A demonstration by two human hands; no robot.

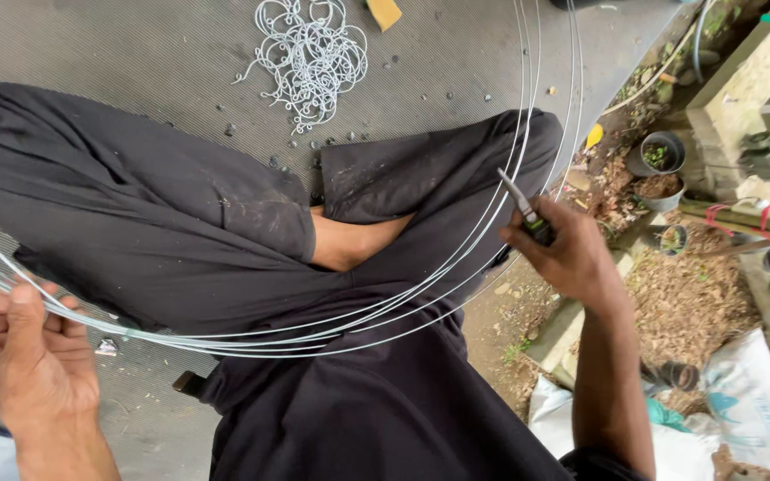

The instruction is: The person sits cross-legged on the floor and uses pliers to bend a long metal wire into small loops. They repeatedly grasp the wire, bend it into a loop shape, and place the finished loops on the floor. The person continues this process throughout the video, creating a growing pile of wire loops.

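Left hand fingers pinch wire bundle; right hand grips pliers; white sack lower right.

bent wire pile | plant pots | white sack

Grey ribbed mat covers floor; at three o'clock bare soil, dry leaves, small pots; white sacks at four o'clock; daylight.
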